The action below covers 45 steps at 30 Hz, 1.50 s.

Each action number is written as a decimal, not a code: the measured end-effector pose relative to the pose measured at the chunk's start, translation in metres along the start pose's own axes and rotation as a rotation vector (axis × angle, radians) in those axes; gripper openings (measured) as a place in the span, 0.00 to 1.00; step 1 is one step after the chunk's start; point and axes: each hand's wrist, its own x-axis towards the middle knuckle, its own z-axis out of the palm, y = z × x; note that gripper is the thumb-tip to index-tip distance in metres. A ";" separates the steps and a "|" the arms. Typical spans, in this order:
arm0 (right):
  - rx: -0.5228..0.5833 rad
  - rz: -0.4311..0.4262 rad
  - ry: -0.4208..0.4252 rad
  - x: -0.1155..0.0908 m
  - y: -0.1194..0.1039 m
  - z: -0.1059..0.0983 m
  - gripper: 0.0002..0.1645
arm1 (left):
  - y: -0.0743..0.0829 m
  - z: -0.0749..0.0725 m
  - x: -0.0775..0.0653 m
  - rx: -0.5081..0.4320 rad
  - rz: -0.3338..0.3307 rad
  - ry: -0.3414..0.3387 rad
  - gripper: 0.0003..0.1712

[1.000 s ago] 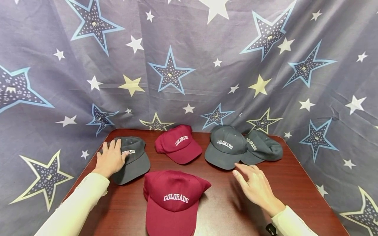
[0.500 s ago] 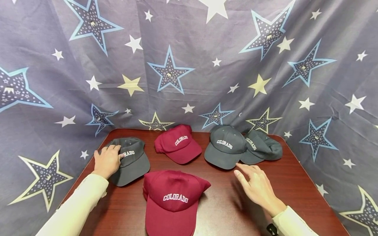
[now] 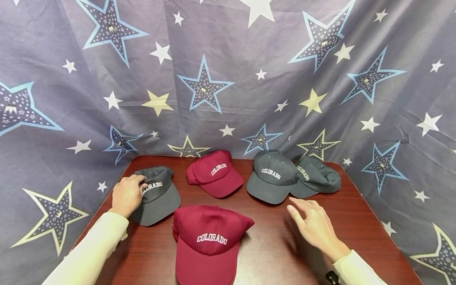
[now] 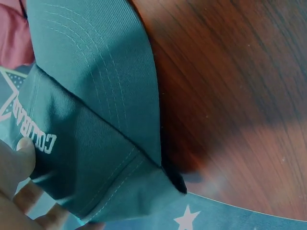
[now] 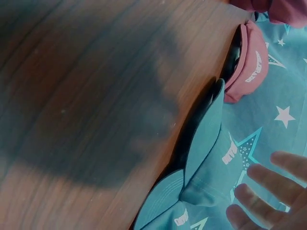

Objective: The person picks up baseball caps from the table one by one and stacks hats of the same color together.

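At the table's left stands a dark grey baseball cap [image 3: 156, 198] lettered COLORADO. My left hand [image 3: 127, 194] grips its crown. In the left wrist view the thumb [image 4: 25, 155] presses beside the lettering, with the other fingers on the crown's side. My right hand [image 3: 315, 225] hovers over the table with fingers relaxed and holds nothing, just in front of a second grey cap [image 3: 272, 176]. Another grey cap [image 3: 317, 178] sits against that one on its right. A maroon cap [image 3: 208, 247] lies at the front middle, brim toward me.
Another maroon cap [image 3: 215, 174] stands at the back middle, between the grey ones. The brown wooden table [image 3: 267, 241] ends at a star-patterned cloth [image 3: 228, 79] hanging behind and along both sides.
My left hand has slid back and left from the top of the grey cap to its side, and more of the lettering shows. The right hand has shifted slightly right.
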 end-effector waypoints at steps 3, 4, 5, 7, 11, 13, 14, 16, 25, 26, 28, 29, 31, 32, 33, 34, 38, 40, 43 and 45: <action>-0.002 0.013 0.000 -0.001 0.003 -0.002 0.21 | 0.002 -0.002 0.002 -0.010 0.009 0.042 0.10; -0.001 0.017 -0.001 -0.001 0.004 -0.002 0.21 | 0.003 -0.003 0.002 -0.016 0.009 0.054 0.10; -0.001 0.022 -0.002 -0.002 0.004 -0.003 0.21 | 0.004 -0.004 0.003 -0.020 0.010 0.063 0.10; -0.002 0.029 -0.003 -0.002 0.006 -0.004 0.21 | 0.007 -0.005 0.004 -0.027 0.012 0.075 0.10; -0.006 0.035 -0.003 -0.003 0.008 -0.005 0.21 | 0.016 -0.009 0.008 -0.040 0.041 0.108 0.10; -0.008 0.036 -0.002 -0.003 0.009 -0.006 0.21 | 0.023 -0.011 0.010 -0.046 0.065 0.138 0.10; -0.009 0.036 -0.002 -0.003 0.009 -0.006 0.21 | 0.027 -0.013 0.012 -0.050 0.078 0.158 0.10; -0.011 0.035 0.001 -0.003 0.009 -0.007 0.21 | 0.035 -0.017 0.015 -0.053 0.112 0.199 0.10; -0.006 0.019 0.022 -0.003 0.010 -0.007 0.20 | 0.070 -0.029 0.028 -0.087 0.246 0.317 0.10; -0.005 0.019 0.022 -0.003 0.010 -0.007 0.20 | 0.074 -0.031 0.030 -0.094 0.260 0.326 0.10; -0.003 0.018 0.023 -0.003 0.010 -0.007 0.20 | 0.081 -0.034 0.034 -0.105 0.289 0.345 0.10; -0.003 0.018 0.024 -0.003 0.010 -0.007 0.20 | 0.084 -0.035 0.036 -0.110 0.302 0.355 0.10; -0.004 0.018 0.025 -0.003 0.010 -0.007 0.20 | 0.091 -0.038 0.040 -0.118 0.322 0.373 0.10; -0.004 0.018 0.026 -0.003 0.009 -0.007 0.20 | 0.095 -0.039 0.042 -0.122 0.331 0.384 0.10; -0.004 0.018 0.025 -0.003 0.009 -0.007 0.20 | 0.098 -0.041 0.044 -0.126 0.339 0.392 0.10; -0.005 0.019 0.026 -0.003 0.009 -0.007 0.20 | 0.102 -0.042 0.046 -0.131 0.346 0.401 0.10; -0.003 0.027 0.018 -0.003 0.009 -0.008 0.21 | 0.117 -0.046 0.053 -0.153 0.371 0.417 0.10; -0.001 0.030 0.016 -0.003 0.009 -0.009 0.21 | 0.125 -0.047 0.055 -0.166 0.382 0.415 0.10; 0.000 0.034 0.012 -0.003 0.009 -0.009 0.21 | 0.137 -0.048 0.058 -0.180 0.395 0.400 0.10; 0.001 0.033 0.014 -0.003 0.009 -0.009 0.21 | 0.145 -0.049 0.060 -0.193 0.399 0.387 0.10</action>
